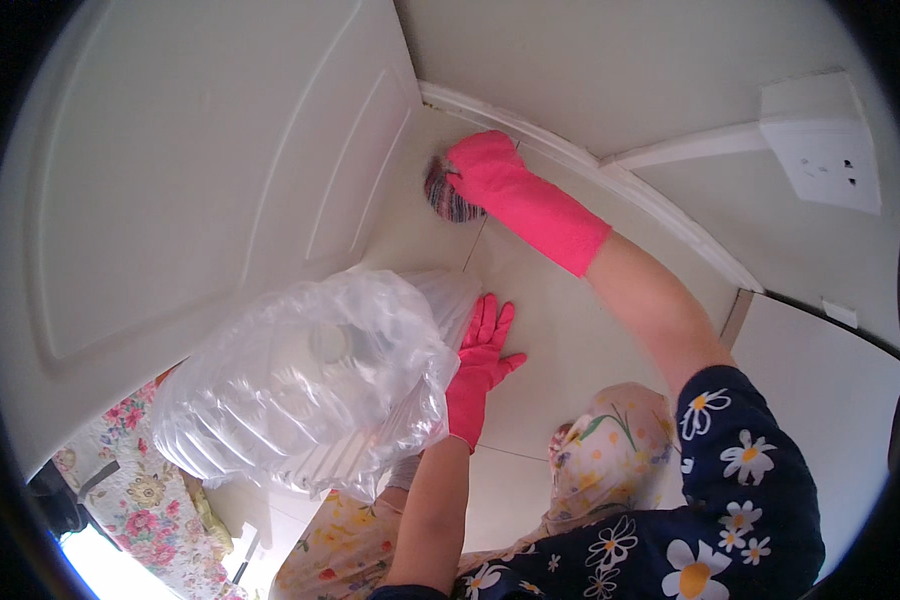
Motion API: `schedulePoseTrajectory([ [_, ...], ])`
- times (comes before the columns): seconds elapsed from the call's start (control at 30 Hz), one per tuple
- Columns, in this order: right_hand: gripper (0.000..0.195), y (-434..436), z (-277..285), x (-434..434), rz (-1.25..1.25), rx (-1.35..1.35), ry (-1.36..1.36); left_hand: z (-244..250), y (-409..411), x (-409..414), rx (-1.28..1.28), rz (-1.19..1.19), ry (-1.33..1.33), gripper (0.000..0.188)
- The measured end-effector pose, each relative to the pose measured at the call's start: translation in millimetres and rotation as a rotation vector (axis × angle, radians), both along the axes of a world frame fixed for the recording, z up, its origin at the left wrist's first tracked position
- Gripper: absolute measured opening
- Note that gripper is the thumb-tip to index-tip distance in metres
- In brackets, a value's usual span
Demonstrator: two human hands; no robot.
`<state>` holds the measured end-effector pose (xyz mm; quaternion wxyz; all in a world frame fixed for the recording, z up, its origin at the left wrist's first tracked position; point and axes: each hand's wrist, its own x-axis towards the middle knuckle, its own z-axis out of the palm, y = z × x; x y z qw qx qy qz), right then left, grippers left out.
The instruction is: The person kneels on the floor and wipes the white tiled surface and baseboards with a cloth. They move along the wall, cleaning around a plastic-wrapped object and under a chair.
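Note:
My right hand [487, 169], in a long pink rubber glove, presses a striped cloth [454, 196] against the pale tiled floor [570, 315], close to the corner by the skirting. Lower down, my left hand [487, 345], gloved in the same pink, rests on the floor with its fingers spread and holds nothing. A large clear plastic bag [307, 382] with whitish containers inside lies just left of it and hides part of that glove's edge.
A white panelled door [217, 150] rises at the left. White skirting [525, 124] runs along the wall, with a white socket box [825, 150] at the upper right. A white cabinet panel [810, 390] stands at the right. Floral fabric [146, 495] lies at the lower left.

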<state>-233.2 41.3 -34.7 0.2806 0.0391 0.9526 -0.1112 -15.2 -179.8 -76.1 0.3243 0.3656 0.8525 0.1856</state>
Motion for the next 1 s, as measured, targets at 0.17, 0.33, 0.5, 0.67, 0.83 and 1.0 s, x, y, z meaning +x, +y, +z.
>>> schedulePoseTrajectory([
  [0.17, 0.045, 0, 24, 51, -0.654, -0.298, 0.592, 5, -8, 2, 0.010, 0.018, 0.023, 0.096],
  [0.33, 0.048, 15, 40, 41, -1.127, -0.657, 0.525, 10, 0, -1, -0.035, 0.001, 0.000, 0.096],
  [0.5, 0.040, 17, 21, 44, -1.164, -0.747, 0.656, -1, -2, 2, 0.026, 0.011, 0.043, 0.098],
  [0.67, 0.032, 28, -9, 60, -1.160, -0.965, 0.670, 1, 0, 3, -0.008, -0.009, 0.091, 0.099],
  [0.83, 0.022, 40, -21, 86, -0.519, -0.126, 0.855, -3, 1, 3, 0.042, 0.011, 0.041, 0.099],
  [1.0, 0.014, 31, 35, 95, -0.340, 0.012, 0.836, 0, -9, 3, 0.073, 0.038, 0.042, 0.099],
])
